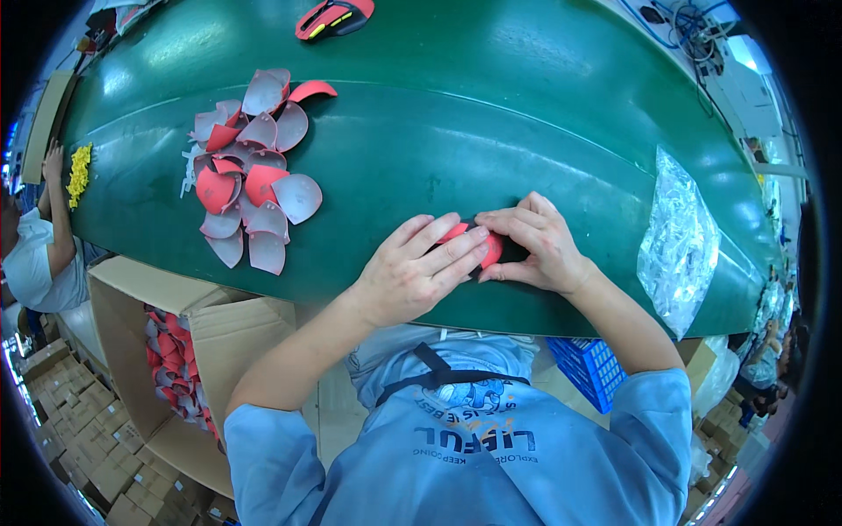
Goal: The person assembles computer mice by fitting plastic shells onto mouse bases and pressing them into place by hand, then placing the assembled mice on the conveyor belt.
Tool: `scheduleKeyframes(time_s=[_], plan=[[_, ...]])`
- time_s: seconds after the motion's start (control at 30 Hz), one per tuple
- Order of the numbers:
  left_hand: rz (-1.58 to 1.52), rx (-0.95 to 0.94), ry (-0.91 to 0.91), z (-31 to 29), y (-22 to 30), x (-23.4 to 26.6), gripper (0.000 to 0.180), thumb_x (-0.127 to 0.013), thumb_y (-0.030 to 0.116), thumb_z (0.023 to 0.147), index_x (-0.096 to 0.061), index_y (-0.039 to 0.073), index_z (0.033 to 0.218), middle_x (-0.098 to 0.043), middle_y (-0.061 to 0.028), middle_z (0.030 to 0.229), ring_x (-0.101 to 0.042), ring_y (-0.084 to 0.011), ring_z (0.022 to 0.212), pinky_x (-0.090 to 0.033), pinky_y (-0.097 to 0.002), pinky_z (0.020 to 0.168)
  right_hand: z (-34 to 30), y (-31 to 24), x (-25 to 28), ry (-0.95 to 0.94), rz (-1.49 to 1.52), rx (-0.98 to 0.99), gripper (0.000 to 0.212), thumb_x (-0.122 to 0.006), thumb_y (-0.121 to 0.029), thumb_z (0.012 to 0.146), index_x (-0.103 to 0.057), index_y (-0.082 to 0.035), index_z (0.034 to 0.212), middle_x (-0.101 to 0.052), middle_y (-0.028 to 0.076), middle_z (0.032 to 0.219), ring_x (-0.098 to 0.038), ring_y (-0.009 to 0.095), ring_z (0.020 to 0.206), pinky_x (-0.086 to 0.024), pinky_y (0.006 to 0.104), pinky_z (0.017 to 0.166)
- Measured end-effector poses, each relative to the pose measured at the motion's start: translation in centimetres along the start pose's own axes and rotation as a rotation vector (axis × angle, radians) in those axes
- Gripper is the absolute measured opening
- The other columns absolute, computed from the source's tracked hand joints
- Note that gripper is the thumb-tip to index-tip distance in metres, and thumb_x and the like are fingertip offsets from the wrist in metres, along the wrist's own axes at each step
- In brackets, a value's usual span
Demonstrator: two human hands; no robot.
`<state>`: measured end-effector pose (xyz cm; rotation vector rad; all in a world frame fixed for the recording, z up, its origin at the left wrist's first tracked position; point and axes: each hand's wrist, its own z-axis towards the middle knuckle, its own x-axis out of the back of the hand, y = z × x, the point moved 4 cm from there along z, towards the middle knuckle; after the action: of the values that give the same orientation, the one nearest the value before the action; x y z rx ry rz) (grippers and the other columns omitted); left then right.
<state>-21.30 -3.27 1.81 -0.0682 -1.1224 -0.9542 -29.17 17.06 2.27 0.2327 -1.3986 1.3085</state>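
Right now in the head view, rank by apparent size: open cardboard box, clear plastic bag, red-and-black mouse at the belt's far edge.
1. Open cardboard box, though nearer the camera.
2. Clear crinkled plastic bag.
3. Red-and-black computer mouse, farthest away.

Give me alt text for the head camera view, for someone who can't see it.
Seen from above, a person's left hand and right hand press together on a small red part on a green table. A pile of red and grey curved shells lies to the left, a clear plastic bag to the right.

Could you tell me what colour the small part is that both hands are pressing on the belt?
Red part, seen in the head view.
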Motion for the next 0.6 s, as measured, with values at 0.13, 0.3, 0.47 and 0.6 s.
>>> scheduleKeyframes(time_s=[0.13, 0.3, 0.47, 0.6], plan=[[0.005, 0.000, 0.018, 0.0, 0.1, 0.3, 0.055, -0.087, 0.021, 0.079, -0.071, 0.007, 0.131, -0.068, -0.0098, 0.140, -0.063, -0.0327, 0.126, -0.052, -0.0467, 0.105, -0.3, -0.4, -0.2, 0.007, 0.007, -0.030, 0.068, -0.091, -0.048, 0.071, -0.075, -0.009, 0.125, -0.077, 0.002, 0.119, -0.059, 0.024, 0.086, -0.049, 0.0372, 0.081], [-0.126, 0.190, -0.034, 0.0, -0.7, 0.3, 0.067, -0.090, 0.025, 0.074, -0.066, 0.000, 0.131, -0.066, -0.0171, 0.139, -0.064, -0.0384, 0.123, -0.054, -0.0479, 0.104, -0.8, -0.7, -0.1, -0.019, -0.029, -0.039, 0.068, -0.091, -0.047, 0.072, -0.075, -0.009, 0.125, -0.077, 0.002, 0.119, -0.057, 0.024, 0.086, -0.047, 0.0377, 0.080], [-0.096, 0.116, -0.033, 0.2, -0.5, 0.8, 0.062, -0.088, 0.023, 0.075, -0.068, 0.004, 0.131, -0.065, -0.0124, 0.142, -0.063, -0.0370, 0.125, -0.055, -0.0472, 0.104, -0.2, -0.5, 0.2, -0.039, -0.004, -0.059, 0.066, -0.090, -0.049, 0.072, -0.076, -0.011, 0.124, -0.077, 0.001, 0.119, -0.056, 0.024, 0.086, -0.045, 0.0381, 0.082], [-0.036, -0.063, -0.032, 0.9, -0.7, 0.1, 0.056, -0.086, 0.021, 0.078, -0.071, 0.009, 0.131, -0.064, -0.0074, 0.145, -0.060, -0.0323, 0.133, -0.053, -0.0470, 0.106, -0.5, 0.2, -0.2, -0.018, 0.005, -0.043, 0.069, -0.092, -0.050, 0.070, -0.075, -0.010, 0.124, -0.077, 0.004, 0.121, -0.057, 0.025, 0.087, -0.046, 0.0390, 0.083]])
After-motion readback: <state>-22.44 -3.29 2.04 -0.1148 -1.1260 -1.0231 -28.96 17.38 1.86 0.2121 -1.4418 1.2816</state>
